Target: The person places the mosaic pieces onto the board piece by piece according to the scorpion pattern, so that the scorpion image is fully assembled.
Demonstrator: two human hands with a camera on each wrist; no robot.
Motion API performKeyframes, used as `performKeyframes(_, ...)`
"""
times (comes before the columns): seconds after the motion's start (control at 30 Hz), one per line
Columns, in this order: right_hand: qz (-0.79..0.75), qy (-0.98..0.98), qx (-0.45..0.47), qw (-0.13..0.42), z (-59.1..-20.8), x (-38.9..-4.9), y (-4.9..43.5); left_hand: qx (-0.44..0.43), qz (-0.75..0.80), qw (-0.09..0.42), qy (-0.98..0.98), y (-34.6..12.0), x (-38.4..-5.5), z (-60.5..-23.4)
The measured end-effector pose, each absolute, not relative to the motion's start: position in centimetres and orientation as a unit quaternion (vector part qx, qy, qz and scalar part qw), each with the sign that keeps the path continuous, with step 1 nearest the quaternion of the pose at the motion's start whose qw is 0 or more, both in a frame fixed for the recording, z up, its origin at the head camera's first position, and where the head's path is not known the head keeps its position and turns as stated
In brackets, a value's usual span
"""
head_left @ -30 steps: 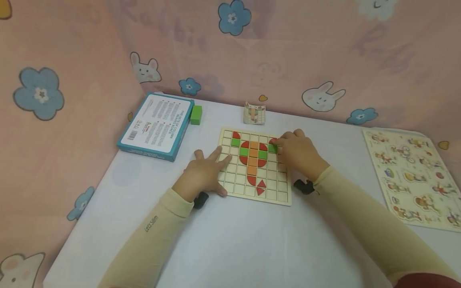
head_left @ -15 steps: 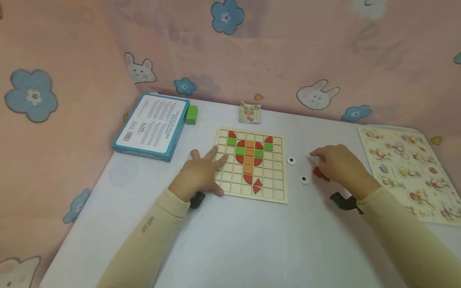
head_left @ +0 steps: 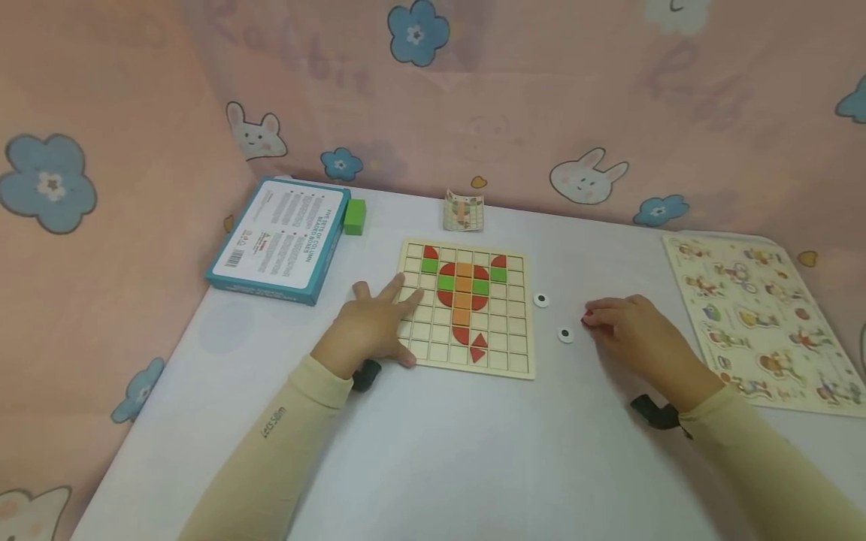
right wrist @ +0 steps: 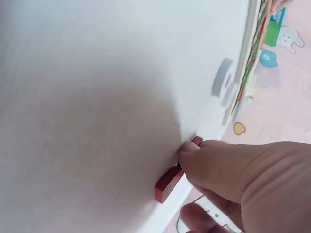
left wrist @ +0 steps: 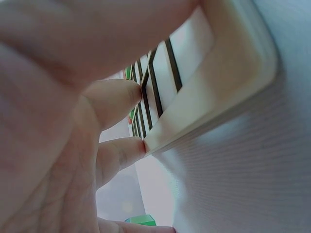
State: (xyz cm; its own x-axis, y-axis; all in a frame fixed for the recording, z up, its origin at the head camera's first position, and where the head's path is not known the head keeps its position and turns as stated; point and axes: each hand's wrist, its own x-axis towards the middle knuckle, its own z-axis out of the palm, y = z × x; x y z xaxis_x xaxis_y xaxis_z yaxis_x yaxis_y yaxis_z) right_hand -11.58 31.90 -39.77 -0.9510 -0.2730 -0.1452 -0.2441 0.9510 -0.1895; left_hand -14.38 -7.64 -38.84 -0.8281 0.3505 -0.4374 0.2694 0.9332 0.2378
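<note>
A square wooden grid board (head_left: 504, 361) lies on the table. Red, green and orange pieces sit in its cells; two small red triangles (head_left: 479, 347) lie near its lower edge. My left hand (head_left: 365, 327) is spread over the board's left edge, thumb at the near corner and fingertips on the rim. To the board's right, my right hand (head_left: 639, 338) pinches a small red wooden piece (right wrist: 169, 184) between thumb and fingers, low at the tabletop. Its exact shape is partly hidden by the thumb. Two white discs with black centres, like eyes (head_left: 541, 300), lie between board and right hand.
A blue-edged box (head_left: 277, 240) lies at the back left, with a green block (head_left: 355, 217) beside it. Behind the board stands a small curled pattern card (head_left: 463, 213). A large picture puzzle board (head_left: 764, 323) lies at the right. A patterned cloth (head_left: 514, 90) hangs behind.
My right hand has moved off the board's upper right to the right, uncovering a red and a green piece there, and now pinches a red piece. The left hand has stayed put.
</note>
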Motion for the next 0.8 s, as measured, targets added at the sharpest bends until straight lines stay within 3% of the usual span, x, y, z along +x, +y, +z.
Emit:
performKeyframes(0.33, -0.081, 0.98, -0.168, 0.073, -39.8, -12.4, 32.2, 0.164, 0.082, 0.241, 0.953, -7.7, -14.4, -38.8)
performKeyframes(0.57, -0.158, 0.978, -0.071, 0.117, -38.6, -14.4, 30.4, 0.166, 0.084, 0.241, 0.953, -7.8, -14.5, -38.8)
performKeyframes(0.8, -0.188, 0.977, -0.049, 0.091, -38.3, -17.0, 25.4, 0.166, 0.08, 0.24, 0.953, -7.8, -14.5, -39.1)
